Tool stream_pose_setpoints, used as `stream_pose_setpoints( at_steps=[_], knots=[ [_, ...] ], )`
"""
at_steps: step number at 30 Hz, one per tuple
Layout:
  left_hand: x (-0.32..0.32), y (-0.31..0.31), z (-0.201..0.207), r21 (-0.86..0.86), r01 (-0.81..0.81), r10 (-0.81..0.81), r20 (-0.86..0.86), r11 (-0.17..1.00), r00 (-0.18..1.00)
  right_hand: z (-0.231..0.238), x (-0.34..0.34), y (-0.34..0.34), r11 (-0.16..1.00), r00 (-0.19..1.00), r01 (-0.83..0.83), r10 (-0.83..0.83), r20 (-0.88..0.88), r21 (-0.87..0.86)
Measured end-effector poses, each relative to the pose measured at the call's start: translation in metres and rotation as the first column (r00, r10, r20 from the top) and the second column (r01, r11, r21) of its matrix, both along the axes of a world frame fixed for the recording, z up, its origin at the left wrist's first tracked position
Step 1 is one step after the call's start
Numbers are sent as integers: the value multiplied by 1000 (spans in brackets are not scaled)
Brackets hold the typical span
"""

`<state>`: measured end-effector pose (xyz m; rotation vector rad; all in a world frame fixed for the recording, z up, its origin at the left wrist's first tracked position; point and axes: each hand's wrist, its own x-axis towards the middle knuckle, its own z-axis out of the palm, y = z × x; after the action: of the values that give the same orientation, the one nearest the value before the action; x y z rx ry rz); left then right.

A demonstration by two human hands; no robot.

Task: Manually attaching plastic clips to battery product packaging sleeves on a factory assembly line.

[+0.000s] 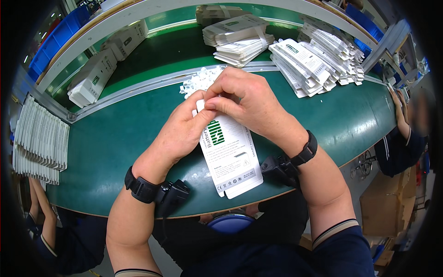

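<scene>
A flat white cardboard box with green print lies slanted on the green bench in front of me, its lower end pointing toward my body. My left hand is closed on the box's far left corner, thumb on top. Bent over the same far end, my right hand has its thumb and forefinger pinched together at the top flap. Whether a small piece sits between those fingers is hidden. Just beyond both hands is a loose heap of small white pieces.
Flattened white boxes are piled at the far right, with a banded stack behind the metal rail. Filled-looking boxes stand at the back left; a row of boxes lines the left edge. Co-workers' arms show at both sides.
</scene>
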<state>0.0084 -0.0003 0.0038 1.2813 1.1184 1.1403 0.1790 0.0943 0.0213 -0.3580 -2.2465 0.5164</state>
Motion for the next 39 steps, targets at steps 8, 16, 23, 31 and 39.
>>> stream_pose_setpoints(
  at_steps=[8, 16, 23, 31, 39],
  knots=[
    [1, 0, -1, 0, -43, 43, -25, 999, 999, 1, 0, -1, 999, 1000, -29, 29, -8, -19],
    [0, 0, -2, 10, -22, 23, -56, 1000, 998, 1, 0, -2, 999, 1000, 21, -21, 12, 31],
    [-1, 1, -2, -8, -47, 46, -90, 999, 995, 0, 0, -3, 999, 999, 27, -28, 31, 31],
    [-2, 1, -4, -18, -55, 52, -116, 998, 992, 0, 1, -3, 998, 999, 28, -31, 41, 54],
    [0, 4, -13, 121, -98, 117, -160, 988, 980, 0, 1, -3, 999, 997, 30, -32, 65, 32]
  ],
)
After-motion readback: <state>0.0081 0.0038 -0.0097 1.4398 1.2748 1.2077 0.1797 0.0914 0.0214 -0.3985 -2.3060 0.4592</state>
